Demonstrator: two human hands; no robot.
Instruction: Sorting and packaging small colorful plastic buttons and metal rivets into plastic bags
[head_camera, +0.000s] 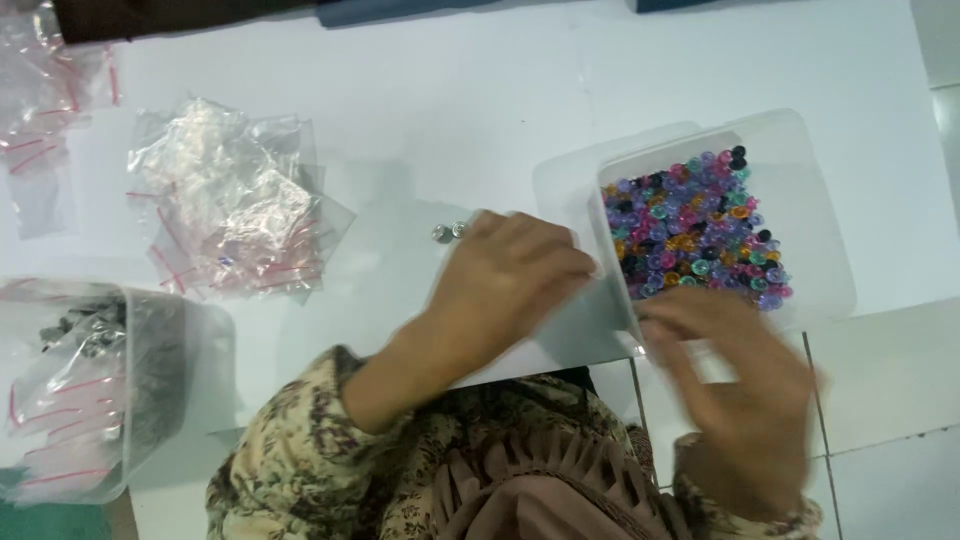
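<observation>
At far left a clear tub (150, 370) holds dark bits and small zip bags; a heap of empty zip bags (235, 205) lies further back. The left hand (510, 280) rests knuckles-up on the white table (450, 110), fingers curled, just beside two small metal pieces (448, 231); it is blurred, so I cannot tell whether it pinches anything. The tilted clear box (800, 200) holds the beads (695, 225), many-coloured, heaped toward its near left corner. The right hand (745, 385) hovers at the box's near rim, fingers loosely spread, blurred, with nothing visibly held. Picking cleanly likely means steadying the box and pinching only a few beads from the heap's edge. Pale floor tiles (890, 400) show at right, beyond the table.
</observation>
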